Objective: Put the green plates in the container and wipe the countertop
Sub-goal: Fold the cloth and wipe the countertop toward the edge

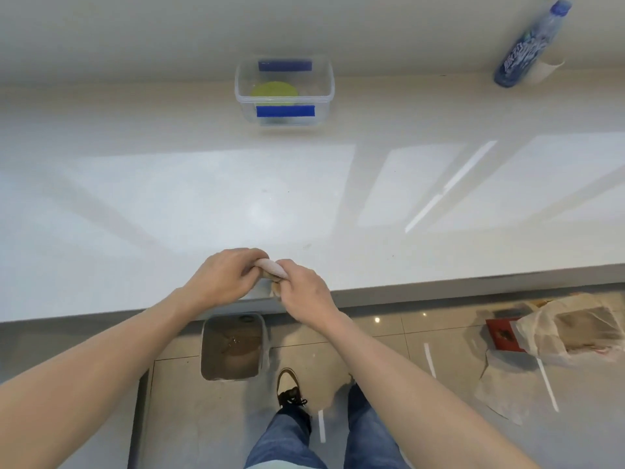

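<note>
A clear plastic container (pixel 329 86) with blue tape strips stands at the back of the white countertop (pixel 203 198); a green plate (pixel 274 91) lies inside it. At the counter's front edge my left hand (pixel 223 277) and my right hand (pixel 304 289) both grip a small, bunched, pale cloth (pixel 272 267) with a brownish stained end. The cloth is held tight between the two hands, right over the counter's edge.
A blue-labelled bottle (pixel 527 45) and a paper cup (pixel 546 71) stand at the back right. On the floor below the edge sits a tub of brown water (pixel 233 346). Bags and paper (pixel 558 333) lie on the floor to the right.
</note>
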